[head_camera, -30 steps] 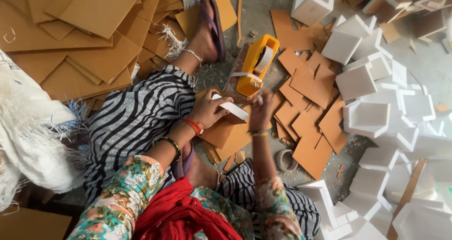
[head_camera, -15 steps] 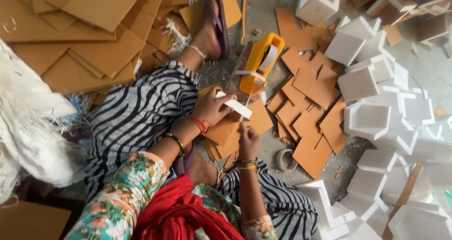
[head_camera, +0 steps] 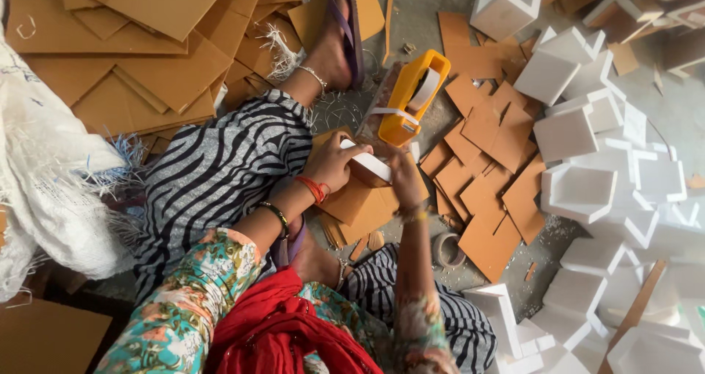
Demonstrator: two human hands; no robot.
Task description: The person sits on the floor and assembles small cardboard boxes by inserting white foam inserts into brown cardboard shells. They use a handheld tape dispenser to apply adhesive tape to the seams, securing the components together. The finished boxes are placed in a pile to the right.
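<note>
The left hand [head_camera: 334, 165] is holding a small box of white and brown card [head_camera: 365, 166] tight, just below the yellow tape holder [head_camera: 411, 99]. The right hand [head_camera: 404, 179] is pinching its right side. Pressing the edges flat should help the tape stick.

The right hand [head_camera: 402, 177] is seen edge-on, so its fingers and whatever they grip cannot be made out. The left hand [head_camera: 339, 162] covers one end of the white strip [head_camera: 369, 164], and both hands hide part of the brown card [head_camera: 360, 207] beneath. The tape dispenser [head_camera: 411, 99] conceals the floor [head_camera: 440, 0] under it. White folded boxes [head_camera: 580, 190] run off the right and bottom edges. Brown sheets [head_camera: 147, 44] are cut by the top edge. The small ring [head_camera: 446, 249] is too blurred to identify.
</note>
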